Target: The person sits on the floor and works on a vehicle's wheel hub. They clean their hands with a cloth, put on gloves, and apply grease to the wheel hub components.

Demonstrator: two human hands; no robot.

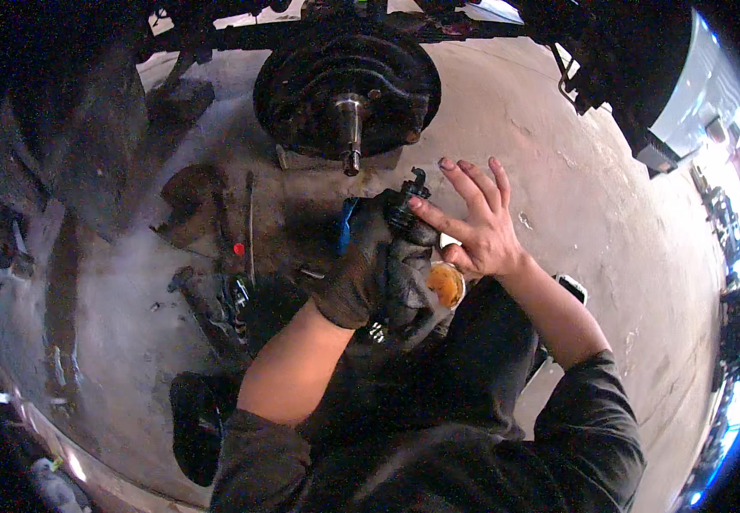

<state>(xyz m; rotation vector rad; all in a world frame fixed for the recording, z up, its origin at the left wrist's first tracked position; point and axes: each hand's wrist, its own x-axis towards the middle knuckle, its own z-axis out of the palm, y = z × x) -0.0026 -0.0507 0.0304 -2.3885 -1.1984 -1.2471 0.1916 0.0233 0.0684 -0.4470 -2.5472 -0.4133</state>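
My left hand [359,265] wears a dark glove and is closed around a small dark part [407,205] with a ribbed body and a hooked tip; its exact kind does not show. My bare right hand [488,224] has its fingers spread, and the index fingertip touches the side of that part. Below the two hands is a round tub [446,286] with orange-yellow contents. Ahead of them, a bare metal spindle [350,128] sticks out of a large black round plate [301,77]. A blue thing [347,227] shows beside the gloved hand.
Tools lie on the concrete floor [643,282] to the left, among them a long thin bar [250,227] and shiny metal pieces [239,295]. A small red thing [239,249] is near them. Dark vehicle parts [481,32] hang overhead, with a pale panel [686,94] at upper right.
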